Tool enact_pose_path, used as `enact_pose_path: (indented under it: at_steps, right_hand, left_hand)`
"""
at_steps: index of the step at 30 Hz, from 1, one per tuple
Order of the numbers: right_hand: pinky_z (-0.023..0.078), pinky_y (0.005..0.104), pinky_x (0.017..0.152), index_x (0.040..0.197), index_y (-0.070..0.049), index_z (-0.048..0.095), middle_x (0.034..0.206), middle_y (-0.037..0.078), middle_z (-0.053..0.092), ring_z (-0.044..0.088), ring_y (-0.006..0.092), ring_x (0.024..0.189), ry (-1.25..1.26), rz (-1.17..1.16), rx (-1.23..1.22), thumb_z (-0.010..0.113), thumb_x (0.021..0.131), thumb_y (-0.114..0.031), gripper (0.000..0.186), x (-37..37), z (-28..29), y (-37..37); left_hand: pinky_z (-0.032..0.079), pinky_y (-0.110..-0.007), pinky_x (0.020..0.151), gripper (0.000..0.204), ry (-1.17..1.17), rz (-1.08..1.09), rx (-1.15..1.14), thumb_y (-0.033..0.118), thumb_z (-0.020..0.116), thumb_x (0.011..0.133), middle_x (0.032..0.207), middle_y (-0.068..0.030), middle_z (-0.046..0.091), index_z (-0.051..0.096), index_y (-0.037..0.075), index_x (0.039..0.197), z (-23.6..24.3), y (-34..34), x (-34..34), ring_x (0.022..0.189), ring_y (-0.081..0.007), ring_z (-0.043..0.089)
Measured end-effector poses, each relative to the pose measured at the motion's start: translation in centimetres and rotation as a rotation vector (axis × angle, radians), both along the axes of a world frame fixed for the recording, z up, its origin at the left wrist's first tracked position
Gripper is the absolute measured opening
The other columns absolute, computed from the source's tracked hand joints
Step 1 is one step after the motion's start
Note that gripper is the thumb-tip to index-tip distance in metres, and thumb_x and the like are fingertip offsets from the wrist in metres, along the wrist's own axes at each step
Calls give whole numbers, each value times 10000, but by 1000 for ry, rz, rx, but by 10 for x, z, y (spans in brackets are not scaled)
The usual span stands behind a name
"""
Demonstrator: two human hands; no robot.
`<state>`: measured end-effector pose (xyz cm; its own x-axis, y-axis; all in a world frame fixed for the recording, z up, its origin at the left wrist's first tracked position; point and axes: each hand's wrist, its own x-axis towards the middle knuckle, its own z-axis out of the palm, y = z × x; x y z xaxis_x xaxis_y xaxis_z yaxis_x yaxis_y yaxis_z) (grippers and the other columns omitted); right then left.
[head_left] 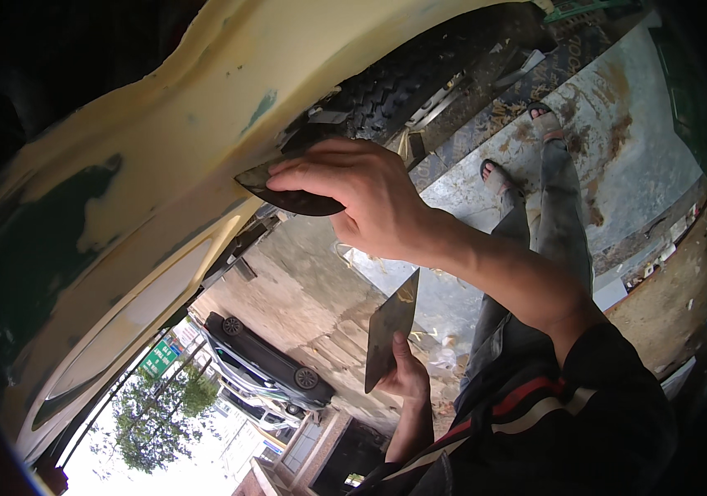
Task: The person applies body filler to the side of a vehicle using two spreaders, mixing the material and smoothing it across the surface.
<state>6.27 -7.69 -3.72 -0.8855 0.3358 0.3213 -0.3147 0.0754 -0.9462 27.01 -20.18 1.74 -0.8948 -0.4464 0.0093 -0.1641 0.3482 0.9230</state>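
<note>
My right hand is closed on a thin dark putty spreader, with its fingers pressed along the top. The spreader's pointed left end lies against a vehicle body panel coated in yellowish-beige filler, with dark green patches. Lower in the head view, my left hand grips a flat dark plate with its thumb on the face. Yellowish smears mark this plate's upper end. It is held apart from the panel, and my left fingers are mostly hidden behind it.
A dark tyre sits under the panel's arch. My sandalled feet stand on a stained grey sheet. Debris lies along the right edge. Outside are a parked dark car, a tree and a green sign.
</note>
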Motion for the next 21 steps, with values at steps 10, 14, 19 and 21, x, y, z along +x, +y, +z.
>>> enact_pose_path:
  at_steps: [10,14,19,21]
  right_hand:
    - [571,367,788,1049,-81,726,1012,55,740,694,241,908,38,45,-13,647,688,82,404,21,-3,3]
    - [555,397,720,1059,-81,719,872,92,698,675,283,825,-35,-10,-27,628,697,86,409,8,-7,11]
    - [560,394,793,1070,-84,717,1021,58,724,672,274,906,-32,-23,20,635,678,91,437,3,-1,0]
    - [558,394,824,1079,-87,714,1075,41,726,668,269,941,-22,-18,7,635,669,93,455,9,-1,-7]
  left_hand:
    - [516,-369,955,251,20,-17,-16,-69,706,894,1146,-169,692,641,-92,1136,0,-6,0,1010,-231,663]
    - [514,-365,956,264,26,-23,-13,-78,701,894,1161,-164,686,636,-86,1149,3,-8,1,1019,-225,659]
    - [516,-358,949,273,-1,17,-1,-84,699,892,1169,-161,684,634,-82,1157,3,-3,3,1007,-218,659]
    - [515,-357,948,271,9,-10,-14,-85,699,892,1166,-160,684,633,-84,1155,1,-5,2,1004,-215,659]
